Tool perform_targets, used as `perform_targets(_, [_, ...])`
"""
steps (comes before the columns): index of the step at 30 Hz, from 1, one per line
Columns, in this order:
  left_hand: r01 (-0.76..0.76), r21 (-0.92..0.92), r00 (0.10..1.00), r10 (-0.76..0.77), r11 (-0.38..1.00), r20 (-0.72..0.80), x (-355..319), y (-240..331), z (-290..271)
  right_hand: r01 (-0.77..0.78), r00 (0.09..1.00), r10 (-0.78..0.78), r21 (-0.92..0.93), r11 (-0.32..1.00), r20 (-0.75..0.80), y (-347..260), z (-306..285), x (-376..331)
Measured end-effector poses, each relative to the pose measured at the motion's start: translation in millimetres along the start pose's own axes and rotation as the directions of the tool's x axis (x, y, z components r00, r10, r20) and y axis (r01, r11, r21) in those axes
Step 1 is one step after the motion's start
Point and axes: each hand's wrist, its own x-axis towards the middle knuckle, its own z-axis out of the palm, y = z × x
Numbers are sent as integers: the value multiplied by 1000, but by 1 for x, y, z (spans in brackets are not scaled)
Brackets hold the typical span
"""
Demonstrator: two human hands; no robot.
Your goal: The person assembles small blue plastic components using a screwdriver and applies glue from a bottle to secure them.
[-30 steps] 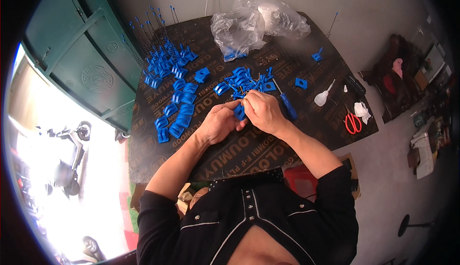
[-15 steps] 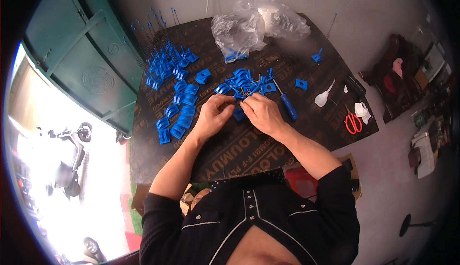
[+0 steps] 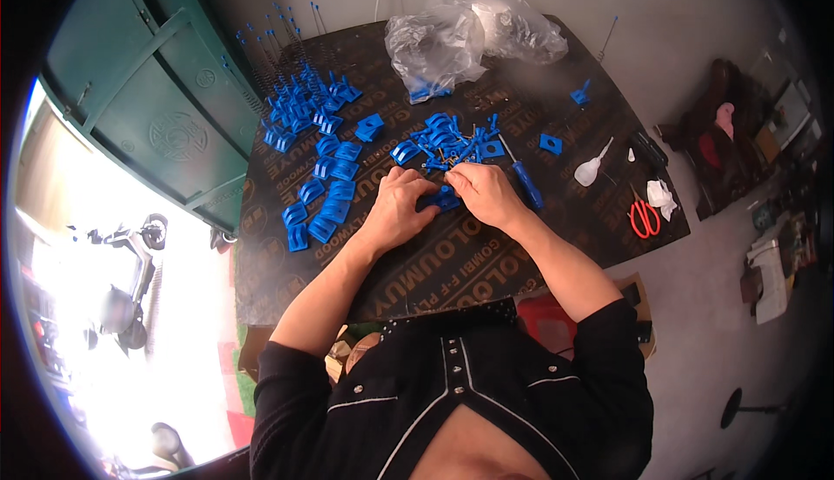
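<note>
My left hand (image 3: 401, 206) is bent round the left side of a blue plastic part (image 3: 446, 201) lying low on the dark table. My right hand (image 3: 486, 195) meets it from the other side, thumb and forefinger pinched just above the part; whatever is between those fingertips is too small to make out. Directly beyond my fingers spreads a loose pile of blue plastic pieces (image 3: 443, 137) with several small metal screws (image 3: 447, 160) among them. A blue-handled screwdriver (image 3: 526, 186) lies to the right of my right hand.
Left of my hands are rows of curved blue pieces (image 3: 334, 206), then blue parts with upright springs (image 3: 304, 102). Clear plastic bags (image 3: 473, 37) sit at the back. On the right lie a white squeeze bottle (image 3: 591, 172), red-handled pliers (image 3: 644, 218) and crumpled tissue (image 3: 661, 196).
My left hand has shifted slightly right and now rests against the blue part. My right hand has moved a little up and right, and more of that part shows between my hands.
</note>
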Motion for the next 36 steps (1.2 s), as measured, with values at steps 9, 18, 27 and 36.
perform_targets(9, [-22,47,998,24,999,-57,4,11,1,-99,988,73,194,976,133,-8,-3,-1])
perform_targets(18, [-11,105,1000,12,994,-5,3,-4,-17,362,910,-351,12,932,-220,-62,-47,-11])
perform_targets(27, [-53,-41,995,50,998,-90,13,8,-42,598,557,-745,-447,666,-367,-197,-144,-97])
perform_targets(36, [-127,-33,982,122,991,-141,13,42,-49,525,740,-647,-444,726,-184,-229,-177,-145])
